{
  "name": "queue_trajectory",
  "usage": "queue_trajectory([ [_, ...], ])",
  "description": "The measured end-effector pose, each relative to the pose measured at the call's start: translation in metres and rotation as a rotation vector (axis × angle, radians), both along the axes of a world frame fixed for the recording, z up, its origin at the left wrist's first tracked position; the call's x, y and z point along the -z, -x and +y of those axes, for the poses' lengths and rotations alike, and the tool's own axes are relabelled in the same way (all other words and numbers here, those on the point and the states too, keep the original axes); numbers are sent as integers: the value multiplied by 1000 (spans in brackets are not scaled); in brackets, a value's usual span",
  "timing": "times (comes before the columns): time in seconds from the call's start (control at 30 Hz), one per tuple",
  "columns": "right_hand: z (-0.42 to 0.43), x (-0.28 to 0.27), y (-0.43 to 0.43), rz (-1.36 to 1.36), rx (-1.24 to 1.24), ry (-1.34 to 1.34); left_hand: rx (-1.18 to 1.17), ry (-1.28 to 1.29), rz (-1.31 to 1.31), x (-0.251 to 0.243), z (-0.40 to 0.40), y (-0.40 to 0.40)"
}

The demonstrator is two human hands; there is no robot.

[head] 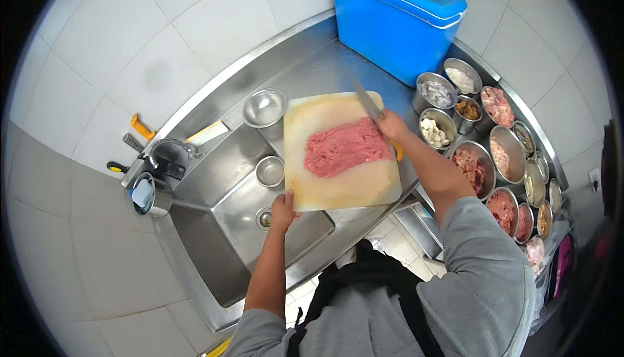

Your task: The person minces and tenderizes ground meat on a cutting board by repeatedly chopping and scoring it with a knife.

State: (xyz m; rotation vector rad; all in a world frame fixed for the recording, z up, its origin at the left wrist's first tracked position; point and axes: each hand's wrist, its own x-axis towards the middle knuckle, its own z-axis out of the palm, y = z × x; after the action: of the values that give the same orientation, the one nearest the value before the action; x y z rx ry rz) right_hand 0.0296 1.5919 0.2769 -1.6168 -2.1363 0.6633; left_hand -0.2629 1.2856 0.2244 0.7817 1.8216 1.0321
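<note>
A layer of minced raw meat [346, 147] lies spread over the middle of a stained white cutting board [341, 196]. My right hand [392, 125] grips a knife [366, 98] at the board's right side. Its blade points away from me, slightly blurred, and its orange handle end shows below my fist. With my left hand [284, 210] I hold the board's near left corner, thumb on top and fingers partly hidden. The board's left part overhangs the sink [229, 240]. One metal bowl [264, 106] stands beside its far left corner, and a smaller bowl [269, 171] is by its left edge.
Several metal containers of meat [473, 167], peeled garlic [436, 132] and other ingredients crowd the right. A blue cooler [395, 25] stands at the back. Left of the sink are a faucet [168, 147], a metal pot [158, 198] and stored tool handles [141, 127].
</note>
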Motion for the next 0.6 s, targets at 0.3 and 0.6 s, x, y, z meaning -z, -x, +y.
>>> queue_trajectory([
  [0.3,-117,-28,-45,-279,44,172,-26,53,-234,-24,-45,-43],
  [0.6,-159,-65,-25,-349,-9,294,86,-334,838,-104,63,-23],
])
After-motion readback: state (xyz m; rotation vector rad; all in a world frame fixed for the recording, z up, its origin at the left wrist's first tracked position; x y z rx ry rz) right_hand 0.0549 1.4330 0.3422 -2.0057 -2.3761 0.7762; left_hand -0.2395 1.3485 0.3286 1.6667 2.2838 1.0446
